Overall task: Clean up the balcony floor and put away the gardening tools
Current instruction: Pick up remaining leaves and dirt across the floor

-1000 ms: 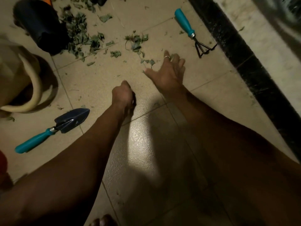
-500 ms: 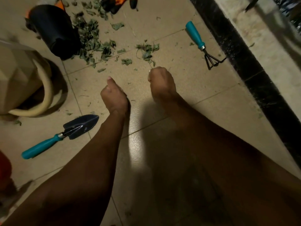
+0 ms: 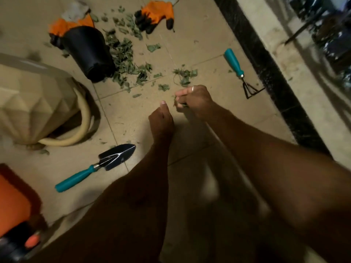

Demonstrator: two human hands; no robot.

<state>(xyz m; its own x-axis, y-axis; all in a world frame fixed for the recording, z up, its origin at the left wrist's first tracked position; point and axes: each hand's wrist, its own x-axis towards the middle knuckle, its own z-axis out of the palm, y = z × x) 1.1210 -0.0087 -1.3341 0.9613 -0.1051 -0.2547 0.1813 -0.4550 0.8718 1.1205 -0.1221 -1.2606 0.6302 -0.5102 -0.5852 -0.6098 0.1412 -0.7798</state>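
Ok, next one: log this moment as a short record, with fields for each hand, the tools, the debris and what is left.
left hand: fisted, thumb out; contents hidden
right hand: grips leaf scraps
trowel: on floor, left of arms, untouched
hand rake: on floor, right of hands, untouched
leaf litter: scattered beside tipped black pot
orange gloves: on floor, far side of litter
left to do: most litter, both tools

That right hand (image 3: 195, 100), flat on the tiles (image 3: 224, 54) a second ago, has curled up, pinching a few leaf scraps (image 3: 175, 102) it gathered
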